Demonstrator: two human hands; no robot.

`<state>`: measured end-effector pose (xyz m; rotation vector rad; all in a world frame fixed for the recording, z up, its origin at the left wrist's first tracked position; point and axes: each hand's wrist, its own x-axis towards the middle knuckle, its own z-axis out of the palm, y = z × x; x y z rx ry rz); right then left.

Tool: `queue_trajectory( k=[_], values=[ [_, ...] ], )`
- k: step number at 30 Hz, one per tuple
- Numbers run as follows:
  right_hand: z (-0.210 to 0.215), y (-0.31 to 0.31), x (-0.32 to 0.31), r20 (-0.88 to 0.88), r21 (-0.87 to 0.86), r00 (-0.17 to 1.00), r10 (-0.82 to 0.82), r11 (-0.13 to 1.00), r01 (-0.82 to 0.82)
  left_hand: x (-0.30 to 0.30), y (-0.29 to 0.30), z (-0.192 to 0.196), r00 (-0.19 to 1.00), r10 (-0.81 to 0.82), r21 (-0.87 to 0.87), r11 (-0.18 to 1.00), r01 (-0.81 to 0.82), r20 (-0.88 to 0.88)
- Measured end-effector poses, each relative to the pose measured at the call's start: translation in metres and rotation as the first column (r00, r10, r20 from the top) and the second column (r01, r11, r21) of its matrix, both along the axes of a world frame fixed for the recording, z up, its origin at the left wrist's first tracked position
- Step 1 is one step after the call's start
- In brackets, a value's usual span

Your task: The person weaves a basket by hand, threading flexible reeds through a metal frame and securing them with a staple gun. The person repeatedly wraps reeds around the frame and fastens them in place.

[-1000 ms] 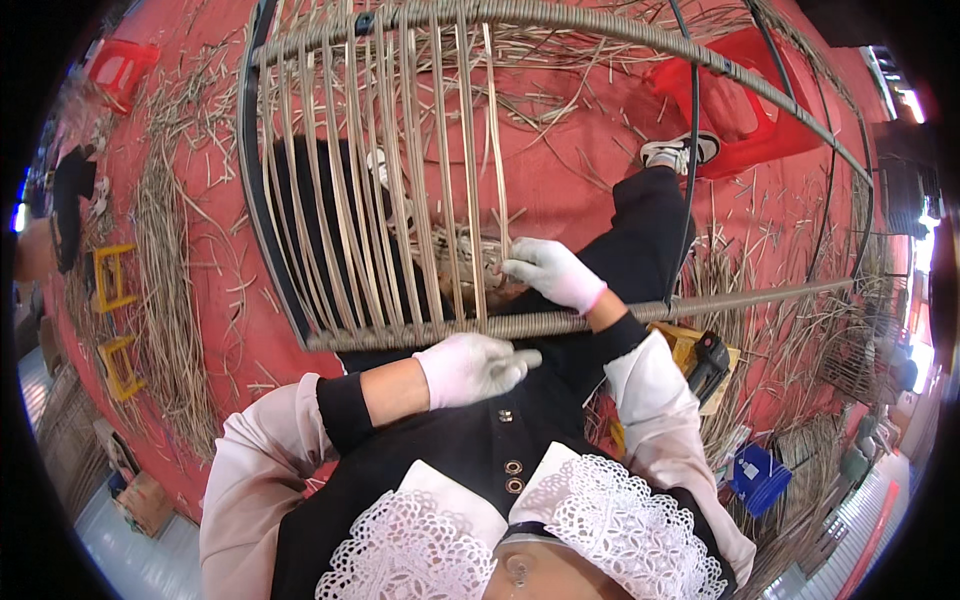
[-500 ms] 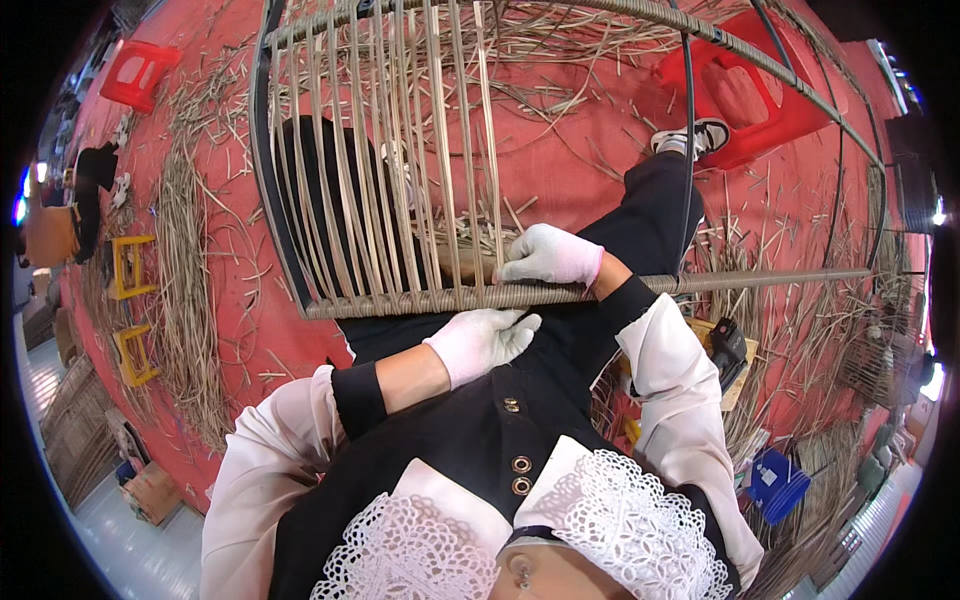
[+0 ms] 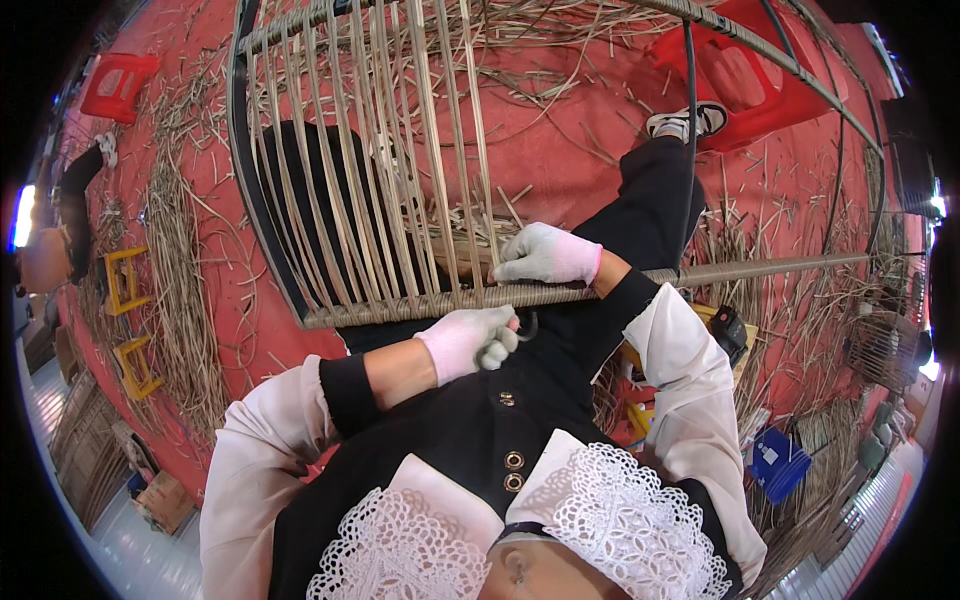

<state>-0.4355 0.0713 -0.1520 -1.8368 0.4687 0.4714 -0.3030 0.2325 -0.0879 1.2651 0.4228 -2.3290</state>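
Note:
A frame of dark metal tube lies across my lap, its near bar (image 3: 760, 269) wound with tan wicker strand. Flat wicker strands (image 3: 430, 130) run side by side from this bar to the far bar (image 3: 730, 28). Above the near bar, my right hand (image 3: 548, 255), in a white glove, is closed, its fingertips at the lower end of the rightmost strand (image 3: 481, 150). Just below the bar my left hand (image 3: 470, 340), also gloved, is curled shut. A dark curved piece (image 3: 531, 325) shows beside its fingertips; what the fingers hold is hidden.
Loose strands litter the red floor (image 3: 560, 160), with a long bundle (image 3: 180, 270) at left. Red stools (image 3: 120, 88) stand far left and far right. Yellow frames (image 3: 126, 282) are at left. A power tool (image 3: 730, 332) and a blue container (image 3: 778, 465) sit at right.
My left hand's fingers have curled in, and the dark curved piece now shows beside them. The frame has shifted slightly left in view. My right hand stays at the strand's lower end.

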Motion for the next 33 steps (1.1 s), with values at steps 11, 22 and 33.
queue_trajectory(
  k=[11,22,33],
  values=[
    [0.018,0.003,-0.016,0.032,0.558,0.946,-0.323,0.791,0.251,0.11,-0.161,0.099,0.998,-0.036,-0.701,0.711,0.057,0.045],
    [0.139,-0.201,0.132,0.644,-0.281,0.713,-0.278,0.78,0.558,0.201,-0.271,0.043,-0.417,0.643,0.018,0.532,0.847,0.642],
    [0.13,-0.259,0.166,0.411,-0.18,0.83,-0.377,0.859,0.479,0.188,-0.27,0.069,-0.171,0.919,-0.056,0.204,0.977,0.356]
  ],
)
